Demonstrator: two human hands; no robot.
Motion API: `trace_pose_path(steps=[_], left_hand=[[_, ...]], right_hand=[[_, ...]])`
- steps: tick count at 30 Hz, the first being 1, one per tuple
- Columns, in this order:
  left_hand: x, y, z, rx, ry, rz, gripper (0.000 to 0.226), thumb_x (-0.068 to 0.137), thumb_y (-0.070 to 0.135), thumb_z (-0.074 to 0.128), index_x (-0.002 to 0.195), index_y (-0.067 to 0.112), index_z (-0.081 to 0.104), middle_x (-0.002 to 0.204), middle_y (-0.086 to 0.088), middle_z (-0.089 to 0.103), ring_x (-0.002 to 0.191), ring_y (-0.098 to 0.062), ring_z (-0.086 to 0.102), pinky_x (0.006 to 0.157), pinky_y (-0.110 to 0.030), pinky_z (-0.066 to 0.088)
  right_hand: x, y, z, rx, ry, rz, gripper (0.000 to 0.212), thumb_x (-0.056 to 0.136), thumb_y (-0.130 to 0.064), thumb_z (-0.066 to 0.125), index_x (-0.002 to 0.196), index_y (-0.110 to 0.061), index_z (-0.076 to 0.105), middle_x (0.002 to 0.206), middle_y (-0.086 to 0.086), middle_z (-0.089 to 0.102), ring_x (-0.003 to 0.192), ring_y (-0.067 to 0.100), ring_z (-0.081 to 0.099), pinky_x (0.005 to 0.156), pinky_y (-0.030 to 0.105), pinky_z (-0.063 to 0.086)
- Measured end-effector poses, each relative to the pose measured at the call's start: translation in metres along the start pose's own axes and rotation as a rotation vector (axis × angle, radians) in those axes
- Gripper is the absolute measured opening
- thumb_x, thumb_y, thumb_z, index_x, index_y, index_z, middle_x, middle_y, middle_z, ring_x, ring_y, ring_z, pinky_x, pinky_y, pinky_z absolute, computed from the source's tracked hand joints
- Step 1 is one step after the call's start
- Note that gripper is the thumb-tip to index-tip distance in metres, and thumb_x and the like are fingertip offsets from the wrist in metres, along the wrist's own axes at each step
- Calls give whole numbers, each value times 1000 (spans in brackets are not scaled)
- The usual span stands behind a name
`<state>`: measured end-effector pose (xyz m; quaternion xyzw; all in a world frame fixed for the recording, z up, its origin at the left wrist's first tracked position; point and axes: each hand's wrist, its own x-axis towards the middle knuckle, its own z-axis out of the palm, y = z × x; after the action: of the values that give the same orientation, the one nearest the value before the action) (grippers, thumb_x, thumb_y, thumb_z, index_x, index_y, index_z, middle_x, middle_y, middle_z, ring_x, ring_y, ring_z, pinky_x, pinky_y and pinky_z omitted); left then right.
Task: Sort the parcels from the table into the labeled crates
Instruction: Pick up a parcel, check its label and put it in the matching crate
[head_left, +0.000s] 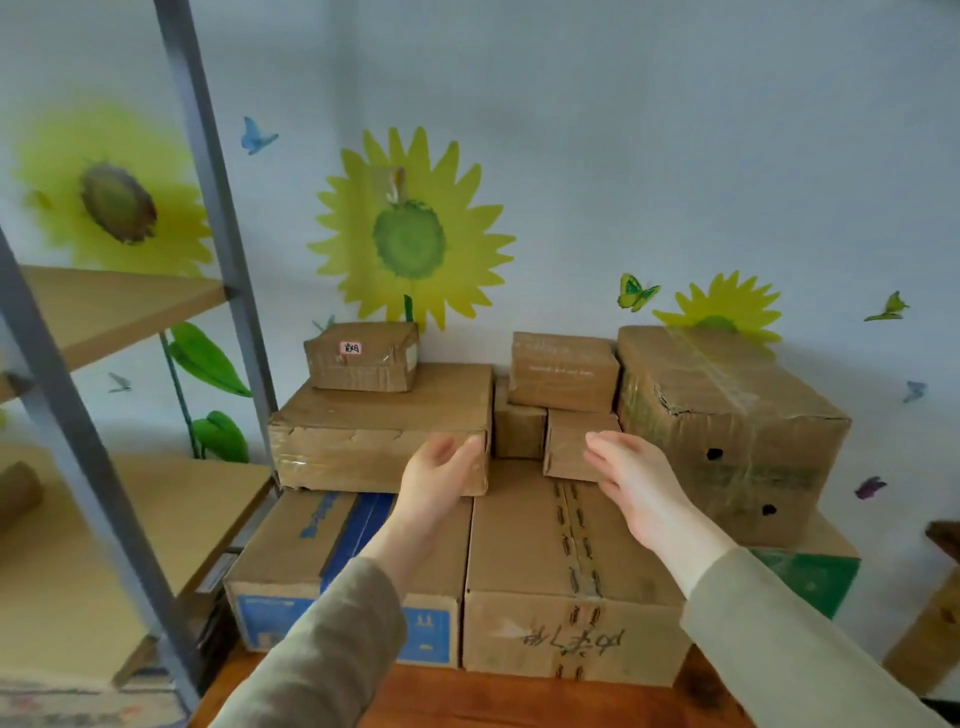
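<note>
Cardboard parcels are stacked on a wooden table (467, 701) against the wall. A flat wide parcel (363, 431) carries a small parcel with a pink label (361, 356). A small square parcel (569, 447) sits in the middle on a large taped box (566, 561). My left hand (441, 478) is open with its fingertips at the right front corner of the wide parcel. My right hand (628, 478) is open, fingers straight, just in front and to the right of the small square parcel. Neither hand holds anything.
A tall box with two holes (727, 431) stands at the right on a green box (810, 577). Another parcel (563, 371) lies at the back. A blue-printed box (311, 556) is below left. A metal shelf rack (104, 467) stands at the left.
</note>
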<state>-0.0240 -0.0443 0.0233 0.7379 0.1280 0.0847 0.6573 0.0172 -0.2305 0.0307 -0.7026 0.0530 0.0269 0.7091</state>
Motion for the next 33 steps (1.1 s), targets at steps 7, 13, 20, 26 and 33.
trace_pose_path(steps=[7,13,20,26,33], left_hand=[[46,-9,-50,-6,95,-19,57,93,36,55,142,12,39,143,-4,45,129,-18,41,92,-25,30],[118,-14,-102,35,137,-25,58,93,37,54,143,13,37,142,-4,45,129,-21,42,103,-34,34],[205,-12,-135,38,217,-16,52,93,31,55,138,9,40,124,-4,52,109,-19,47,94,-33,39],[272,-18,-155,-15,341,-124,55,89,35,57,129,0,44,116,-11,55,107,-31,54,83,-35,45],[318,-23,-158,-64,437,-153,63,90,40,56,134,-1,37,129,-16,50,116,-32,50,84,-33,39]], right_hand=[[39,5,73,1,-65,31,45,93,-18,57,135,-7,44,122,5,57,111,16,55,100,32,38],[81,4,142,2,-48,45,48,91,-27,60,134,-12,47,134,5,52,126,23,46,111,44,31],[128,-4,210,-16,-15,76,52,92,-25,59,138,-11,41,137,7,48,126,23,46,107,38,35],[167,-17,254,-114,-48,77,59,95,-29,55,145,-9,32,146,9,39,131,26,40,104,33,33],[210,-22,289,-98,-89,112,65,95,-34,52,146,-3,27,147,11,37,133,28,37,101,32,31]])
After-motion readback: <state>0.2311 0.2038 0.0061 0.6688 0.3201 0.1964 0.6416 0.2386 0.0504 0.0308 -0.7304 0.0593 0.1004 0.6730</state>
